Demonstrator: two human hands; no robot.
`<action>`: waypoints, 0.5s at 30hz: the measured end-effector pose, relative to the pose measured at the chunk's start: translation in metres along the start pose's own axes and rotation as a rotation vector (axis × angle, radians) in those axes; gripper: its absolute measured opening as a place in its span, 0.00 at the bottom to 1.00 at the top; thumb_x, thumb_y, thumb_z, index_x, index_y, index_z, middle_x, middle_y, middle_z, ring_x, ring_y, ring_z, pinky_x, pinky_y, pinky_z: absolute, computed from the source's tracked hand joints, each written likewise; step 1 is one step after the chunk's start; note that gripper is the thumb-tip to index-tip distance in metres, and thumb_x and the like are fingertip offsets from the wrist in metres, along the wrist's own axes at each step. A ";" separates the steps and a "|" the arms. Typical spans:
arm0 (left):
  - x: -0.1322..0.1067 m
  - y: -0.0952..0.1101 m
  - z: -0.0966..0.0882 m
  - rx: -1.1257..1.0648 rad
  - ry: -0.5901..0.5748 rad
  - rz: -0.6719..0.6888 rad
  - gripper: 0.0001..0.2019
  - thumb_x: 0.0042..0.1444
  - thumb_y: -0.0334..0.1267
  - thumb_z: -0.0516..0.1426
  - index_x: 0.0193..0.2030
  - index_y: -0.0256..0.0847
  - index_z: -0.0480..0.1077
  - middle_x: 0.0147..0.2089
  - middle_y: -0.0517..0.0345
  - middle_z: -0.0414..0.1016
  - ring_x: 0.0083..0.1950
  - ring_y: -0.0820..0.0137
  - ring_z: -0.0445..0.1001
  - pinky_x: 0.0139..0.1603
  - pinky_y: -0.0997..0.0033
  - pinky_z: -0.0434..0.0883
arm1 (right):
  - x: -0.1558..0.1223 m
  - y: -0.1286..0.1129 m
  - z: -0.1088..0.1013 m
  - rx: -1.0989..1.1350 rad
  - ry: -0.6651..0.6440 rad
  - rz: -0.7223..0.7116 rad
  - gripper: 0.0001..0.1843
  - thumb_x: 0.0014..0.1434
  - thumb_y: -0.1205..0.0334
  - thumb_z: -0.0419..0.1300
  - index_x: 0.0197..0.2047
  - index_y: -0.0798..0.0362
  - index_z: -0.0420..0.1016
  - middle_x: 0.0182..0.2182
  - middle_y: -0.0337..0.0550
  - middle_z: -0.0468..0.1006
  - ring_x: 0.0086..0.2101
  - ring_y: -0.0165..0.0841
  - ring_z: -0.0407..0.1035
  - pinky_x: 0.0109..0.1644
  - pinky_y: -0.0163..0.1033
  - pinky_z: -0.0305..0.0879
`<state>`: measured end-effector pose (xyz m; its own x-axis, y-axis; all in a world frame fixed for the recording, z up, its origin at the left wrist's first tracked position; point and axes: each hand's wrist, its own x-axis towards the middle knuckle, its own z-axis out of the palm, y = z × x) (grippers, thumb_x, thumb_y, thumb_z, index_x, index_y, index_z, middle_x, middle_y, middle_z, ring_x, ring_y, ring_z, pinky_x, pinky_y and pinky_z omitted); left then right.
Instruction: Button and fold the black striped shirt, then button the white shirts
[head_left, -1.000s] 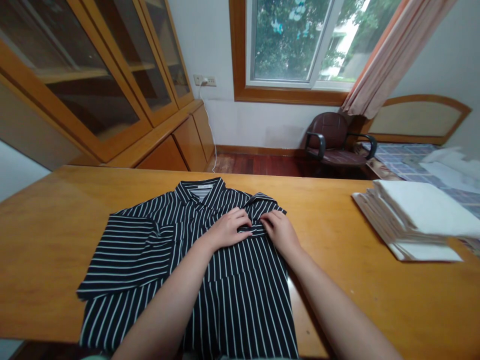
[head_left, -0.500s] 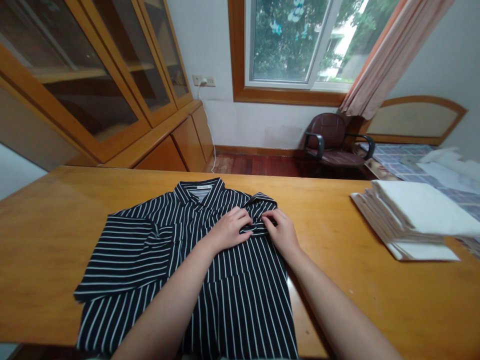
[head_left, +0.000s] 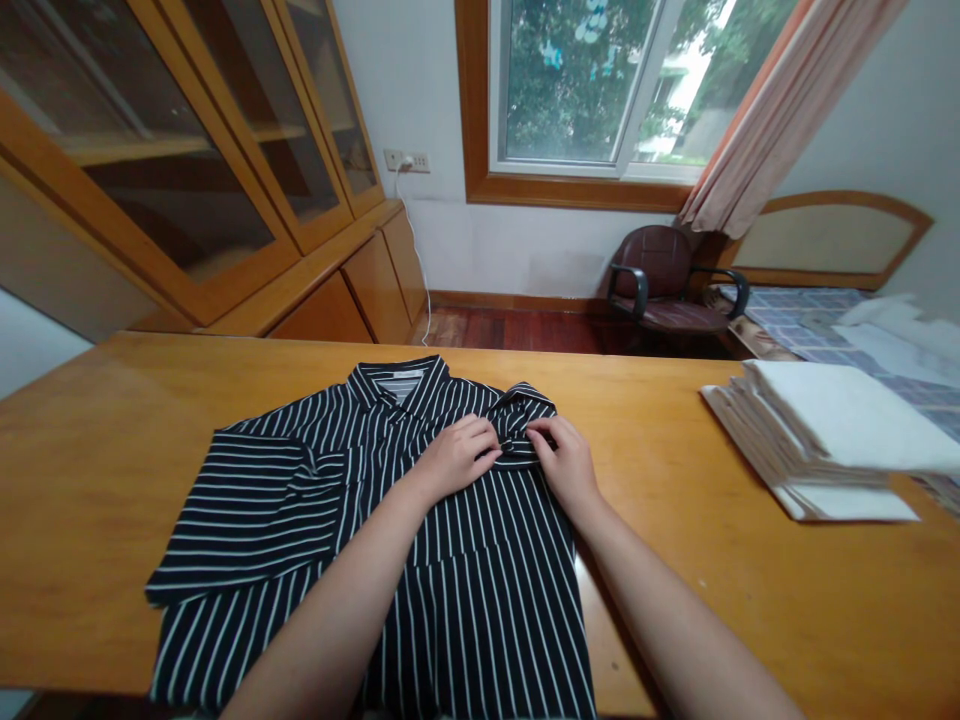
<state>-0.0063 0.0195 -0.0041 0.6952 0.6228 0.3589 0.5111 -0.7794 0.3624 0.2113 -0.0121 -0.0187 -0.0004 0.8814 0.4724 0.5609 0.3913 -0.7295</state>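
Observation:
A black shirt with white stripes [head_left: 480, 600] lies spread on the wooden table, its collar at the far side. One sleeve [head_left: 255, 510] is laid across the left part of the shirt. The other sleeve [head_left: 523, 400] is bunched up near the right shoulder. My left hand [head_left: 459, 455] pinches this bunched cloth between thumb and fingers. From the right, my right hand [head_left: 561, 450] grips the same sleeve, thumb against fingertips. Both hands are closed, a short gap apart, and the cloth between them is creased.
On the right of the wooden table [head_left: 675, 560] lies a stack of white folded sheets [head_left: 840, 420]. Past the table stand a dark red armchair [head_left: 664, 275] and a bed [head_left: 810, 320]. A glass-door cabinet [head_left: 195, 150] runs along the left wall.
The fingers of my left hand have closed further on the cloth, and the bunched sleeve between the hands has shifted and creased more. The rest of the shirt stays where it was.

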 end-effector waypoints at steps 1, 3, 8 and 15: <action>0.000 -0.001 0.000 0.001 -0.003 0.001 0.09 0.67 0.37 0.53 0.41 0.41 0.74 0.42 0.52 0.75 0.47 0.64 0.71 0.49 0.61 0.71 | 0.000 0.001 0.000 -0.002 0.000 -0.001 0.07 0.66 0.61 0.56 0.39 0.49 0.76 0.36 0.45 0.79 0.39 0.39 0.73 0.46 0.45 0.70; -0.001 -0.001 0.002 -0.022 -0.001 -0.003 0.09 0.68 0.38 0.52 0.40 0.41 0.73 0.42 0.53 0.74 0.47 0.64 0.72 0.50 0.61 0.71 | 0.000 0.002 0.000 -0.029 -0.001 -0.015 0.07 0.67 0.63 0.56 0.39 0.49 0.76 0.37 0.45 0.79 0.40 0.39 0.73 0.46 0.45 0.70; 0.000 -0.006 0.006 -0.191 0.065 -0.079 0.09 0.69 0.37 0.51 0.41 0.41 0.72 0.42 0.54 0.73 0.46 0.66 0.73 0.51 0.63 0.71 | 0.000 -0.004 -0.003 -0.216 0.004 -0.118 0.08 0.67 0.65 0.57 0.41 0.49 0.78 0.39 0.47 0.77 0.43 0.42 0.68 0.49 0.49 0.67; 0.000 -0.012 0.006 -0.331 0.136 -0.181 0.09 0.67 0.37 0.52 0.37 0.41 0.72 0.40 0.55 0.75 0.45 0.67 0.74 0.49 0.66 0.71 | -0.002 -0.015 -0.001 -0.265 -0.147 -0.271 0.08 0.65 0.55 0.62 0.44 0.48 0.79 0.41 0.46 0.79 0.44 0.42 0.66 0.50 0.50 0.64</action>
<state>-0.0094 0.0291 -0.0133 0.5244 0.7686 0.3665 0.4134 -0.6061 0.6795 0.2044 -0.0200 -0.0083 -0.2855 0.7916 0.5403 0.7182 0.5500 -0.4263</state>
